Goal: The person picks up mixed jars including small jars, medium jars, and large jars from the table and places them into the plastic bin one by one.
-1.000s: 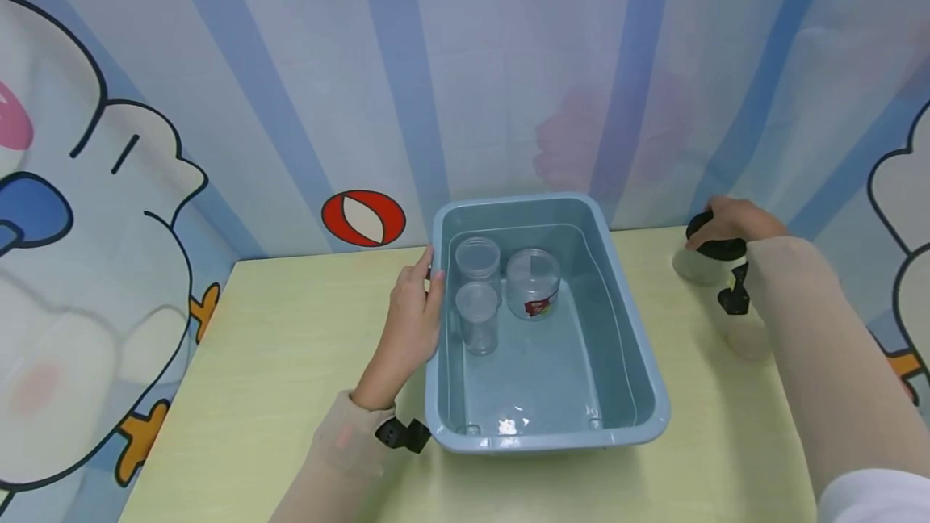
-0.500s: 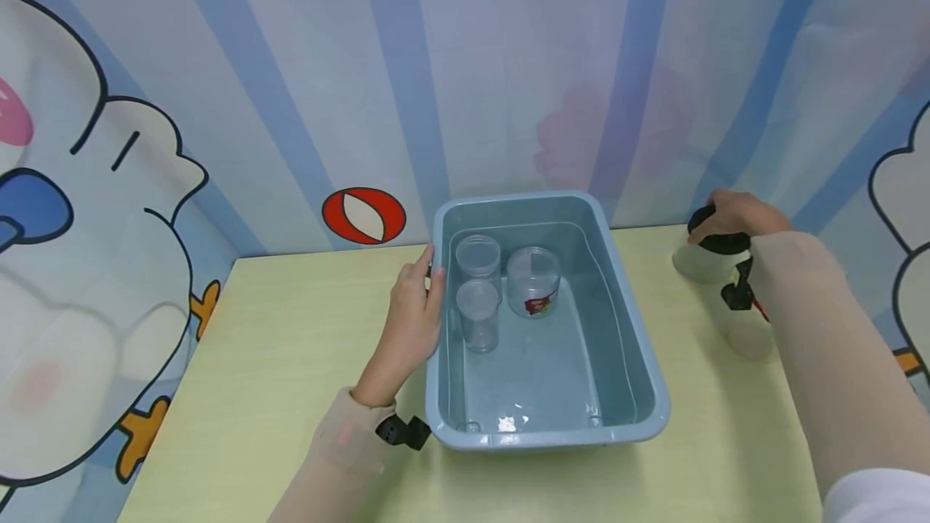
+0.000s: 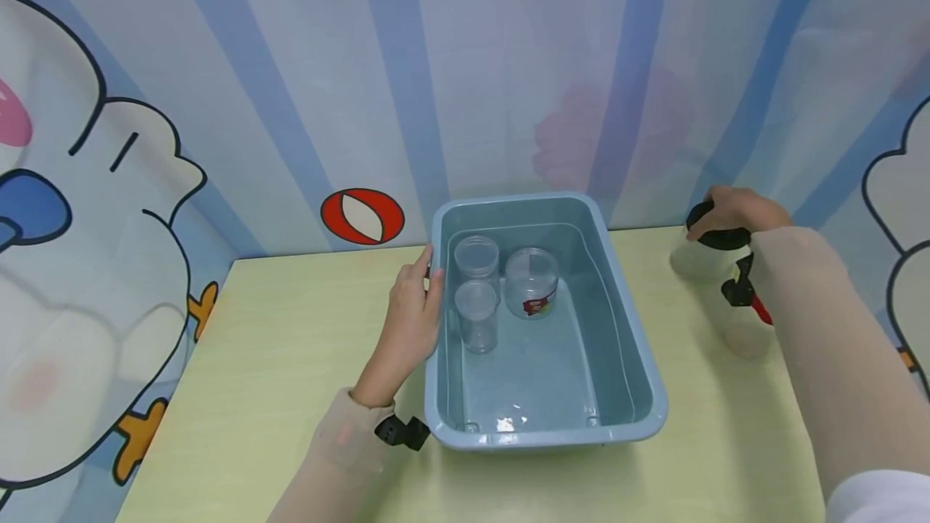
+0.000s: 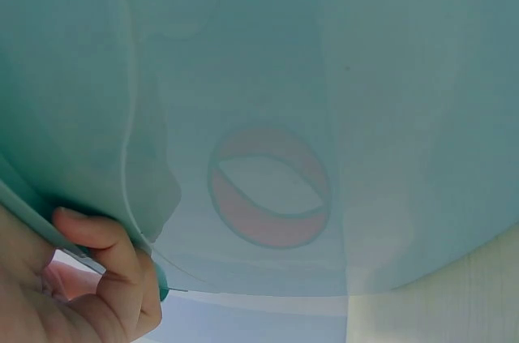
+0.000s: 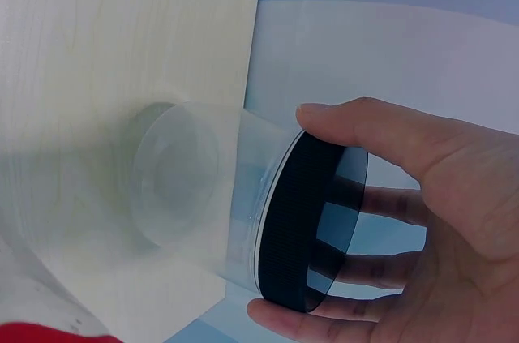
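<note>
My left hand (image 3: 412, 315) grips the left rim of a light-blue plastic tub (image 3: 548, 441); its curled fingers show under the rim in the left wrist view. At the table's back right, my right hand (image 3: 743, 212) holds the black ribbed lid (image 5: 296, 221) of a clear jar (image 3: 693, 263), thumb on one side and fingers on the other. The jar's base appears to rest on the table. Inside the tub stand two narrow clear containers (image 3: 479, 257) and a wider clear jar (image 3: 533, 281) with a red label.
Another clear container (image 3: 748, 339), partly hidden by the right sleeve, stands nearer on the table (image 3: 305, 329); something red shows at its top. A printed blue-striped backdrop (image 3: 494, 79) rises along the table's back edge.
My right hand has shifted very slightly to the right on the jar's lid. Red at the nearer container has come into view beside the sleeve. My left hand and the tub look still.
</note>
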The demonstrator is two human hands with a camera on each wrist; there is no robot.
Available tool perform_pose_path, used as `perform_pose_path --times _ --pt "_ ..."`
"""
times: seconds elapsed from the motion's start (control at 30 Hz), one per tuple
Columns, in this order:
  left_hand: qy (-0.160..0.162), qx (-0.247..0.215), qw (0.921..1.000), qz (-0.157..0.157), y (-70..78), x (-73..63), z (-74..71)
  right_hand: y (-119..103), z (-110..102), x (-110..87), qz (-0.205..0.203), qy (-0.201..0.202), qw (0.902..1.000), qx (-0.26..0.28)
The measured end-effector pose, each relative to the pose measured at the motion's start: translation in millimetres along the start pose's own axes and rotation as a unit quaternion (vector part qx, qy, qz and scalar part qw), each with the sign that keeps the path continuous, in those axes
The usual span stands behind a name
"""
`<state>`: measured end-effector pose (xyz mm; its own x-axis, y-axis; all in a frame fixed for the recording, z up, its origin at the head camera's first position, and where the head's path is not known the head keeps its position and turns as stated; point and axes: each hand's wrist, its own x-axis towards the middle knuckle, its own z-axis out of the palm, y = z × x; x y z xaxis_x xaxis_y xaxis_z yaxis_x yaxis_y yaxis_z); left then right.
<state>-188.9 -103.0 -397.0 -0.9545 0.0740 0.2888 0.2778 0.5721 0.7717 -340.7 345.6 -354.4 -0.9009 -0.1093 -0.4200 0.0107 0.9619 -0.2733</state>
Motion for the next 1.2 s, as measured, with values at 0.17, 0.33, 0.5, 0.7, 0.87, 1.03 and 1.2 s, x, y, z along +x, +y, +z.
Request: perform_pose_path --times 0.17,0.33,0.5,0.7,0.87,1.03,1.2 --pt "0.000 0.000 1.0000 -0.003 -0.2 -0.7 -0.7 -1 -3 -0.1 -0.006 0.002 1.0000 0.001" --pt "-0.001 0.005 1.0000 0.000 -1.3 -0.3 -1.2 -4 -6 -5.2 -0.007 0.001 0.9999 0.007" --pt "0.001 0.006 1.0000 0.004 -3.0 -0.2 -1.8 -8 -9 -9.3 0.000 0.000 0.9997 0.026" --pt "0.003 -0.001 1.0000 0.005 -3.2 -0.6 -2.3 -9 -13 -11.5 0.006 -0.001 0.9994 0.033" --pt "0.004 -0.004 1.0000 0.005 -3.1 -0.4 -2.7 -7 -15 -11.4 0.005 -0.002 0.9994 0.035" --pt "0.003 0.001 1.0000 0.008 -3.5 -0.2 -2.8 -6 -17 -12.0 0.003 -0.007 0.9987 0.050" --pt "0.004 0.002 0.9999 0.009 -3.9 0.3 -2.6 -6 -21 -12.8 0.004 -0.004 0.9986 0.053"
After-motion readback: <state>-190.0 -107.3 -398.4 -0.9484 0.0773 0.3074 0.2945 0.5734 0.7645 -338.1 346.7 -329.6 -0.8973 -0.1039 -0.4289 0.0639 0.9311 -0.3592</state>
